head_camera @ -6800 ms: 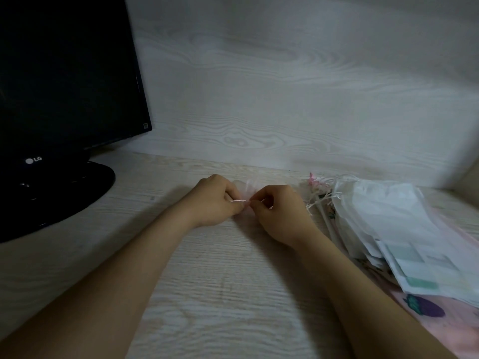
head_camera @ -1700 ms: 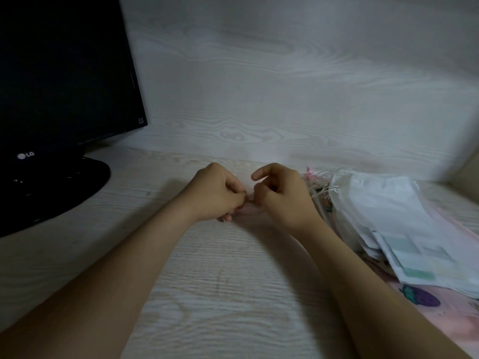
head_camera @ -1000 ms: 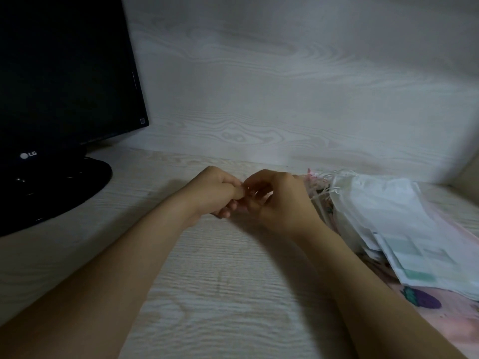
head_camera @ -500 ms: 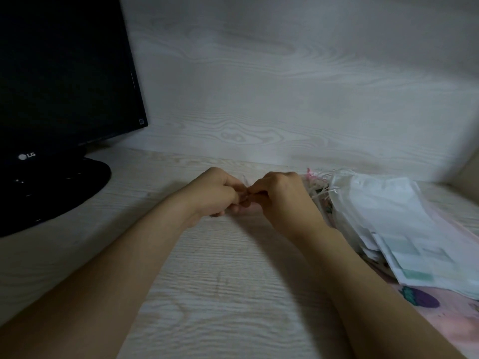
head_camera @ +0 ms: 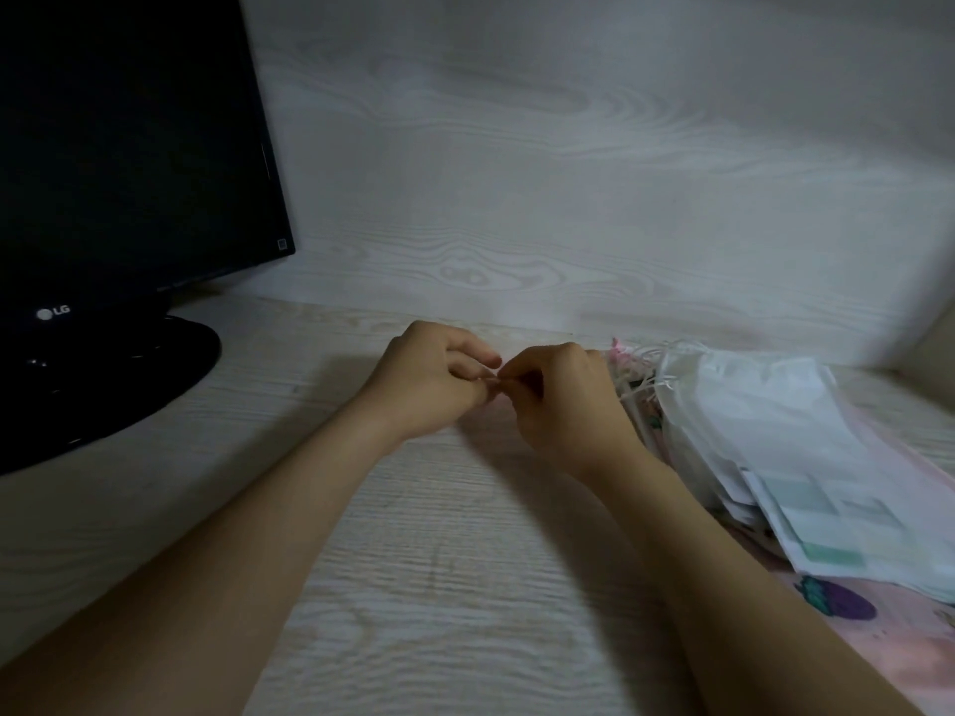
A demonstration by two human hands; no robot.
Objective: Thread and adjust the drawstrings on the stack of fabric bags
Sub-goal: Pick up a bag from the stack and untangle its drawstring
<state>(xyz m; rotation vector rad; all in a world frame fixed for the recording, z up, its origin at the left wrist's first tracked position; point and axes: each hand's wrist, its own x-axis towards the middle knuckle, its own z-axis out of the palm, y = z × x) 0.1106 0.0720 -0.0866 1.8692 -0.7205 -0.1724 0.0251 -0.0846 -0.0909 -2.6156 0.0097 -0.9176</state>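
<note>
Head view, the only one I've got. My left hand (head_camera: pixel 429 379) and right hand (head_camera: pixel 563 400) are knuckle to knuckle over the desk (head_camera: pixel 439 560), fingers curled on both, thumb tips and fingertips nipped together where they meet. I judge that's the drawstring in the pinch, but it's too fine and too hidden to see. A faint pink patch under my hands may be the bag I'm working on; I can't tell.

The stack of fabric bags (head_camera: pixel 765 447) lies just beside my right wrist, with loose string ends (head_camera: pixel 643 387) spilling from its near end.

This stuff looks light, limp and a bit slick, so I'd pinch the cord close to its tip and hold the bag by its hem channel. A loose hold and it'll likely slide out.

Half a second ago my left forefinger was tucked in; now it's lifted and pointing out. Further back a white string showed between my hands. The stack hasn't budged.
</note>
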